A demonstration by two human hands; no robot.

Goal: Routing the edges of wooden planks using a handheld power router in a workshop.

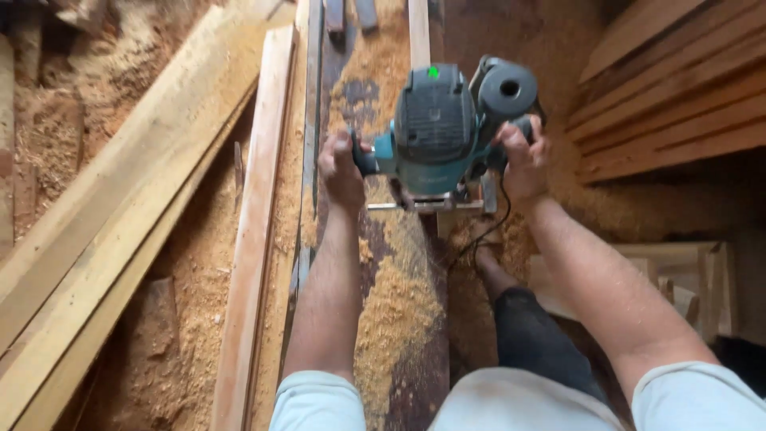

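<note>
Sawdust (199,263) blankets the workshop floor, with long pale planks (120,199) lying at left and stacked boards (670,88) at right. Down the middle runs a dark board (415,367) bearing a teal power router (439,128). Left hand (343,172) and right hand (523,156) each keep a grip clamped on its side handles.

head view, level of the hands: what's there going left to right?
Wide pale planks → narrow light board → left hand → teal power router → right hand → stacked boards.
</note>
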